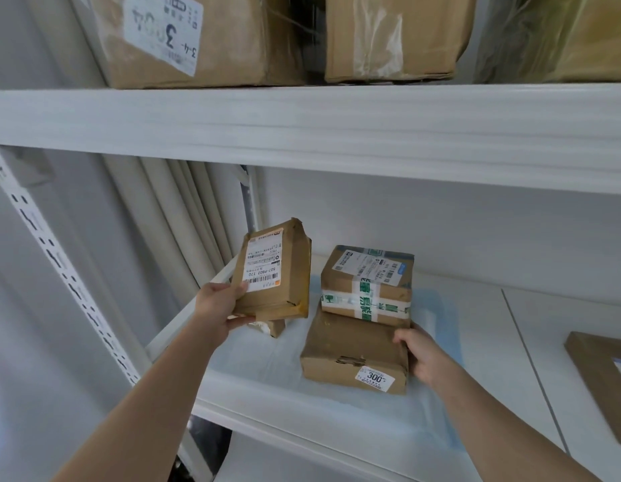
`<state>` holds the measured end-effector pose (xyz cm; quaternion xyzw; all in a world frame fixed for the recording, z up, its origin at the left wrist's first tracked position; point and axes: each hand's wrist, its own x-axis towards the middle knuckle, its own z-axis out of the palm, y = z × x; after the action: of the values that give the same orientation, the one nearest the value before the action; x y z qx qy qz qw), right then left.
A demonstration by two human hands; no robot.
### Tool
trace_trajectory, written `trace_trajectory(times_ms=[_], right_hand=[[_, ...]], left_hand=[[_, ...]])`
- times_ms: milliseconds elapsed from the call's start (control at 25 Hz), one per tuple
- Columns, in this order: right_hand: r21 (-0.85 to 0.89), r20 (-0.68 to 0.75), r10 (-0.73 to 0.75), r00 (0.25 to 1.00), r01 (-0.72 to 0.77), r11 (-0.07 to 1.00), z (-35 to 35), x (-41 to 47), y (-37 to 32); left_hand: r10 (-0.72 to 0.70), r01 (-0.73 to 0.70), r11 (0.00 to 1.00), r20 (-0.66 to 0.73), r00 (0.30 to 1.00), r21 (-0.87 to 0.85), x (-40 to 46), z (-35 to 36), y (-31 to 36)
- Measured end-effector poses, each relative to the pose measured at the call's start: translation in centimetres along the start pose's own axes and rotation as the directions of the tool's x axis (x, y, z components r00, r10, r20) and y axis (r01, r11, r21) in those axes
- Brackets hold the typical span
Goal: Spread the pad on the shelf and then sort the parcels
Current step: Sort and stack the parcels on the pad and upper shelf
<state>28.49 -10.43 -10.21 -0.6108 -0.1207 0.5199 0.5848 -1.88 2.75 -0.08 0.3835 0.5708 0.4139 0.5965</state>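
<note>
Pad (253,373) lies flat on shelf (337,433). L hand (218,309) clamps labelled parcel (272,269) aloft, tilted. R hand (422,356) wraps side of bottom parcel (354,353), w/ taped parcel (366,283) stacked on top. Risk: shifting bottom one likely topples stack or rucks pad.

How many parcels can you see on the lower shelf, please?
5: one held in the left hand, one partly hidden beneath it, two stacked at the right hand, one at the far right edge.
</note>
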Motion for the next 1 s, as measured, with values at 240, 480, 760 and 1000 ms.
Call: trace_trajectory(times_ms=[240,480,760,1000], right_hand=[[-0.017,-0.054,-0.052,0.997,0.051,0.999,0.7,0.5,0.3],[-0.213,-0.164,-0.020,0.986,-0.015,0.977,-0.1,-0.4,-0.8],[-0.149,-0.354,-0.074,0.932,0.022,0.989,-2.2,-2.8,-4.7],[-0.192,-0.164,0.033,0.986,-0.065,0.979,-1.0,-5.6,-4.7]], left_hand=[[0.001,-0.001,1.000,0.075,0.997,-0.006,-0.4,0.4,0.1],[0.028,-0.031,0.999,0.217,0.976,0.010,-0.7,0.0,-0.1],[0.003,-0.095,0.974,0.409,0.912,0.205,-0.5,0.0,0.8],[-0.065,-0.107,0.953,0.536,0.842,0.284,-0.4,2.1,0.7]])
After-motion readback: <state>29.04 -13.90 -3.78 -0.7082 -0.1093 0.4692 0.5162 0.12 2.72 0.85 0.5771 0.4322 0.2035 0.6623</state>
